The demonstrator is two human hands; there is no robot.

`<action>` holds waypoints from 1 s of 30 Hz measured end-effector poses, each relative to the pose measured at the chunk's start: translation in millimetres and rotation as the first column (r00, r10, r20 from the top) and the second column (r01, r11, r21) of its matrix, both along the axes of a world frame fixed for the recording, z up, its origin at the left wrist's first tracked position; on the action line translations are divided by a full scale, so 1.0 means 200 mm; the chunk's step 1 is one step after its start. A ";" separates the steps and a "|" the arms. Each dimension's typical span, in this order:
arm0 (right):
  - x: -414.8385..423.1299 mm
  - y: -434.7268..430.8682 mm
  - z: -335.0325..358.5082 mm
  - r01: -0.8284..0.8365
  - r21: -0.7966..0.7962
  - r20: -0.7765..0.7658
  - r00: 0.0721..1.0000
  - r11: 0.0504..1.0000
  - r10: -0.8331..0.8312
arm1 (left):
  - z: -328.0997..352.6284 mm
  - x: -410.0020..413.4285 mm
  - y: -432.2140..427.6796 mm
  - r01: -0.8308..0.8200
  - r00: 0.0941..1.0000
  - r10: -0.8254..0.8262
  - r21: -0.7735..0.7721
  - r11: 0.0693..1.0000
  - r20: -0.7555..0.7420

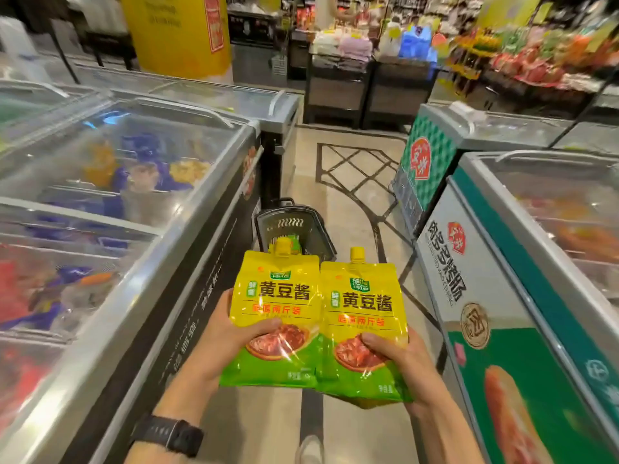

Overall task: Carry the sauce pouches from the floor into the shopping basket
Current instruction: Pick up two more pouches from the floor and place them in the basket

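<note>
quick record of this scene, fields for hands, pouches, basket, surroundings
setting: shop aisle, tiled floor
left: left hand grips left pouch, upright, cap up
right: right hand grips right pouch, upright, cap up
pouches: side by side, edges meeting, yellow and green
basket: shopping basket on the floor ahead, beyond the pouches; contents unclear
sides: left freezer; right freezer
wrist: black watch, left wrist
task state: neither held pouch in the basket yet

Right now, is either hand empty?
No, the left hand grips one yellow sauce pouch and the right hand grips a second sauce pouch.
</note>
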State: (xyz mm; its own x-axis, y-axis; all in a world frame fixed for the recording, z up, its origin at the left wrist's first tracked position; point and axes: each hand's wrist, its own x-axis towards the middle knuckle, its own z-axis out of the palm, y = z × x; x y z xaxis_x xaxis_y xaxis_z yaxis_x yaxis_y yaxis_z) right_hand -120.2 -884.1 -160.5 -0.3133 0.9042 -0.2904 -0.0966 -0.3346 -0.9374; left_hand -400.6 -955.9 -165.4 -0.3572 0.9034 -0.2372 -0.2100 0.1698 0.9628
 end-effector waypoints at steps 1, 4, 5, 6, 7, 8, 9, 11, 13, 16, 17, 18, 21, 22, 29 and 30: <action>0.00 0.11 -0.04 0.008 -0.005 -0.004 1.000 1.000 -0.008 | -0.02 -0.01 0.11 0.000 1.000 0.000 -0.007 1.000 -0.003; -0.04 0.47 -0.14 0.018 -0.045 -0.035 0.999 0.999 -0.019 | -0.07 -0.04 0.45 -0.013 1.000 0.013 -0.033 0.999 -0.018; -0.06 0.60 -0.16 0.001 -0.052 -0.033 0.999 0.999 -0.003 | -0.09 -0.06 0.56 -0.019 1.000 0.018 -0.049 0.999 -0.019; -0.08 0.71 -0.19 -0.014 -0.055 -0.021 1.000 0.998 0.013 | -0.09 -0.08 0.67 -0.012 1.000 0.010 -0.069 0.998 -0.024; -0.10 0.81 -0.20 -0.030 -0.059 -0.015 0.999 0.998 0.029 | -0.09 -0.09 0.76 -0.008 0.999 0.005 -0.085 0.996 -0.031; -0.12 0.92 -0.21 -0.045 -0.065 -0.021 0.999 0.997 0.044 | -0.09 -0.10 0.85 -0.018 0.999 0.014 -0.089 0.996 -0.036; -0.15 1.03 -0.21 -0.050 -0.080 -0.030 0.998 0.995 0.048 | -0.10 -0.11 0.93 -0.041 0.998 0.037 -0.091 0.995 -0.044; -0.20 1.22 -0.22 -0.075 -0.095 -0.020 0.997 0.993 0.073 | -0.11 -0.13 1.08 -0.110 0.993 0.104 -0.101 0.989 -0.056; -0.26 1.36 -0.25 -0.090 -0.102 -0.029 0.996 0.991 0.088 | -0.13 -0.18 1.20 -0.134 0.991 0.132 -0.117 0.984 -0.029; -0.36 1.57 -0.33 -0.093 -0.150 -0.038 0.995 0.984 0.088 | -0.22 -0.29 1.37 -0.127 0.992 0.128 -0.162 0.979 -0.007; -0.39 1.64 -0.36 -0.096 -0.166 -0.039 0.995 0.981 0.090 | -0.26 -0.33 1.43 -0.143 0.989 0.145 -0.177 0.974 0.001; -0.43 1.72 -0.40 -0.099 -0.184 -0.034 0.995 0.978 0.094 | -0.30 -0.37 1.50 -0.159 0.986 0.164 -0.193 0.968 0.011; -0.55 1.96 -0.50 -0.108 -0.227 0.009 0.994 0.968 0.113 | -0.44 -0.51 1.73 -0.166 0.984 0.178 -0.234 0.958 0.032; -0.60 2.05 -0.53 -0.107 -0.234 0.026 0.993 0.966 0.116 | -0.49 -0.56 1.82 -0.154 0.985 0.169 -0.245 0.957 0.041; -1.00 2.81 -0.72 -0.094 -0.300 0.135 0.981 0.949 0.140 | -0.81 -0.92 2.59 -0.105 0.992 0.124 -0.333 0.937 0.038; -1.05 2.91 -0.76 -0.090 -0.313 0.145 0.979 0.946 0.141 | -0.87 -0.97 2.69 -0.099 0.992 0.122 -0.348 0.932 0.044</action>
State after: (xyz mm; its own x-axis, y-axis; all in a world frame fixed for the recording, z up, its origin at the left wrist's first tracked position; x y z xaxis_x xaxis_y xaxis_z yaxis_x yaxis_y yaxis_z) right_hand -331.1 -302.8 -312.8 -0.3352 0.7258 -0.6007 0.1054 -0.6047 -0.7894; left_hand -595.6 -417.9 -339.8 -0.4241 0.7180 -0.5520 -0.3052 0.4606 0.8335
